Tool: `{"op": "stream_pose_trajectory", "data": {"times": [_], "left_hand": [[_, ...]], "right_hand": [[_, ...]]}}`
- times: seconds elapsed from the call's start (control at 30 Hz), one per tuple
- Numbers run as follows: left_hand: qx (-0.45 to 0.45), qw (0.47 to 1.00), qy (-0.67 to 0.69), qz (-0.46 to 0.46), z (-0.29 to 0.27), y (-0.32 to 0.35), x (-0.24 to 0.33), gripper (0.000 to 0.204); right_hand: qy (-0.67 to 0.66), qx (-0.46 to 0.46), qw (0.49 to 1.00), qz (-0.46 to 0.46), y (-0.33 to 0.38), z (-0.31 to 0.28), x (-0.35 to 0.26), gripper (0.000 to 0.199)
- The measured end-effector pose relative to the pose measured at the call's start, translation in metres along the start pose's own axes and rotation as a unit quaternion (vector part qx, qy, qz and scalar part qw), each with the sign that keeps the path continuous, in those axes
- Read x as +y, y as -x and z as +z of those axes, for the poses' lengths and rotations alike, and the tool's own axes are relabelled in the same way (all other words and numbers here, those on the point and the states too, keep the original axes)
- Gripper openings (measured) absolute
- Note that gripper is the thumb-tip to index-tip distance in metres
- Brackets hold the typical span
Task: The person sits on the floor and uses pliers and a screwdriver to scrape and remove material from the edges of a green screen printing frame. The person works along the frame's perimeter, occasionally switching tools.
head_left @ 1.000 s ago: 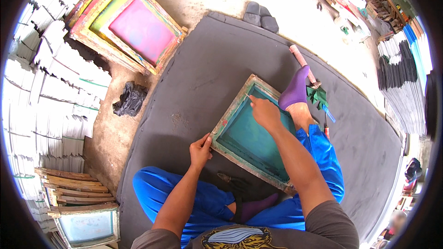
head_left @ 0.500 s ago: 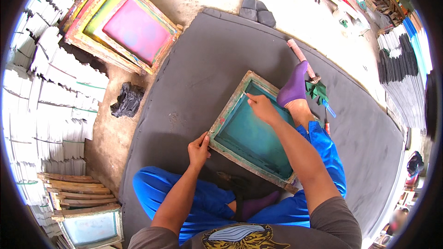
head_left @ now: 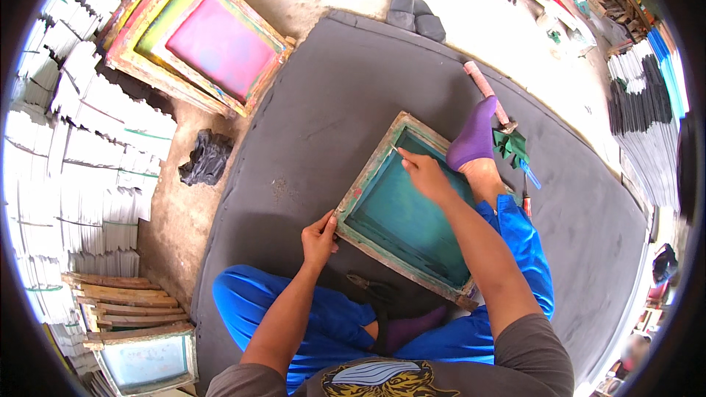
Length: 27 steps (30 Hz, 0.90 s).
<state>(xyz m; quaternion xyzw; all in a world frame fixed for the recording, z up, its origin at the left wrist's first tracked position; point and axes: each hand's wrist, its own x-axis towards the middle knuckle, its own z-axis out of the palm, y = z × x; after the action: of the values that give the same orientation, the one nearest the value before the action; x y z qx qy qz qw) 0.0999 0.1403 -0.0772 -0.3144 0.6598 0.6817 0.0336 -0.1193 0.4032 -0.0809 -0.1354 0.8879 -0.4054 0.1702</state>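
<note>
A screen printing frame [head_left: 349, 215], wooden with a teal mesh, lies tilted across the dark mat between my legs. Its left corner is pinched by my left hand [head_left: 318, 240], thumb on top and fingers curled at the side. Over the inner edge of the far left bar, my right hand [head_left: 425, 175] is closed in a pinch. A small thin pale piece [head_left: 396, 149] shows at its fingertips; what it is cannot be made out. Dark pliers [head_left: 360, 280] lie near my left knee. Beside my purple-socked foot [head_left: 474, 132] rests a hammer [head_left: 487, 90] with a pink handle.
Green scraps [head_left: 512, 145], a blue-handled tool [head_left: 529, 174] and a red-handled tool [head_left: 526, 206] lie right of my foot. More colored frames [head_left: 235, 48] lean at the far left, near a crumpled black bag [head_left: 206, 157]. White stacks [head_left: 103, 154] line the left side.
The whole view has shifted slightly. Both hands keep nearly the same places on the frame, the left at its corner and the right at the far left bar.
</note>
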Motion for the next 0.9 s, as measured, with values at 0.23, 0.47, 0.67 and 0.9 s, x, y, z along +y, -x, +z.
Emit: {"op": "stream_pose_trajectory", "data": {"times": [0.23, 0.47, 0.67, 0.9], "left_hand": [[-0.018, 1.000, 0.014, -0.007, -0.002, 0.000, 0.000, 0.040], [-0.024, 1.000, 0.005, -0.003, -0.001, -0.002, 0.001, 0.041], [-0.013, 1.000, 0.020, -0.015, -0.002, 0.001, 0.002, 0.038], [-0.010, 1.000, 0.012, -0.017, -0.002, 0.002, 0.007, 0.038]], "right_hand": [[-0.279, -0.119, 0.918, 0.256, -0.001, -0.020, -0.062, 0.045], [-0.023, -0.081, 0.990, 0.112, 0.000, -0.035, -0.058, 0.043], [0.152, 0.016, 0.986, 0.071, 0.012, -0.039, -0.081, 0.037], [0.198, -0.011, 0.976, 0.088, 0.010, -0.036, -0.086, 0.038]]}}
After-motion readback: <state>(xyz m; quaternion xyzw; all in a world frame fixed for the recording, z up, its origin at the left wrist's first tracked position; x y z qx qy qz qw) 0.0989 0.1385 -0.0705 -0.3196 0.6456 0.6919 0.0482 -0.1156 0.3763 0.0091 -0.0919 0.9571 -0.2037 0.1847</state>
